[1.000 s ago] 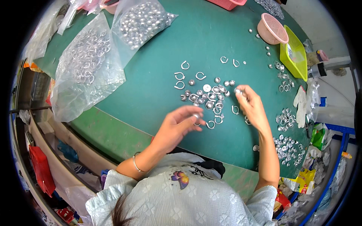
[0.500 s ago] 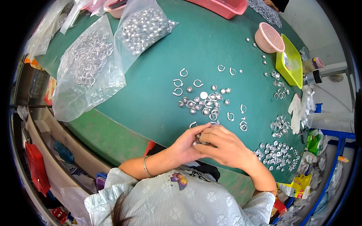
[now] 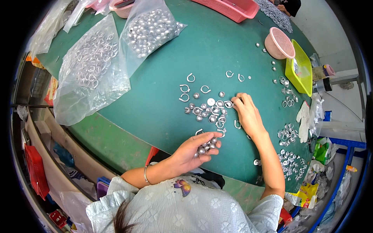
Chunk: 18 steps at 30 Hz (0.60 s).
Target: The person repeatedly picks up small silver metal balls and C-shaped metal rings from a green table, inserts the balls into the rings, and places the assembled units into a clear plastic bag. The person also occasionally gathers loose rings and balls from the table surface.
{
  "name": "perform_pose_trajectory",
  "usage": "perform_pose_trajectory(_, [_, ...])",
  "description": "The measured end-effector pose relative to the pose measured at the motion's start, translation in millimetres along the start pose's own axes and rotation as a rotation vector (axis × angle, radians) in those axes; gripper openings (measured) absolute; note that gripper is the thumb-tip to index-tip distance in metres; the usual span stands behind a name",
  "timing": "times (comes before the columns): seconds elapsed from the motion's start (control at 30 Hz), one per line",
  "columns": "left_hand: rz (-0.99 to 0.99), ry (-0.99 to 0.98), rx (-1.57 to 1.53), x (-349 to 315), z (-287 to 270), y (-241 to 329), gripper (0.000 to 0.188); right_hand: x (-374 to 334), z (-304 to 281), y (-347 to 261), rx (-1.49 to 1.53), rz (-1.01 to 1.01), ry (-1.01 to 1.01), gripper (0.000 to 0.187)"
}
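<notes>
Near the front edge of the green table, my left hand [image 3: 186, 153] is cupped palm up around several round silver metal balls [image 3: 207, 146]. My right hand [image 3: 248, 114] reaches over the table, its fingertips bent down and together at the right side of a loose pile of silver balls [image 3: 199, 118] and rings. Whatever lies between those fingertips is hidden. Open C-shaped metal rings [image 3: 205, 89] are scattered around the pile, and a flat pale disc [image 3: 211, 101] rests among the balls. One C-shaped ring [image 3: 237, 124] lies just below my right hand.
Clear bags of rings [image 3: 95, 58] and balls [image 3: 151, 33] lie at the far left. Along the right stand a pink basket [image 3: 279, 42], a lime-green basket [image 3: 299, 70], sorted metal parts [image 3: 287, 134] and a white glove [image 3: 303, 120]. Another person's hand [image 3: 283, 8] shows at the far right.
My hands were together over the balls. My right hand has moved away, up and right to the pile's edge. My left hand has stayed nearly in place, its balls now showing.
</notes>
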<state>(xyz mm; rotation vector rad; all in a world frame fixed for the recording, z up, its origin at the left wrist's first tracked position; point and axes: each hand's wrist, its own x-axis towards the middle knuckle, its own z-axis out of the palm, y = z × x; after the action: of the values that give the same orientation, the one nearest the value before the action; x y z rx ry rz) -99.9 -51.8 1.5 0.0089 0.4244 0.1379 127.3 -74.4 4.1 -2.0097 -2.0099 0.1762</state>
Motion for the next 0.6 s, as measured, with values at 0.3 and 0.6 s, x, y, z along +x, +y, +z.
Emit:
perform_pose_trajectory(0.3, [0.078,0.082,-0.069,3.5,17.6,0.5,0.030,-23.4,-40.5,-51.0,0.621,-0.058,-0.071,0.022])
perform_pose_trajectory(0.6, [0.075,-0.011,-0.029,10.5,1.5,-0.2,0.018,2.5,-8.7,-13.1,0.218,0.109,0.098,0.020])
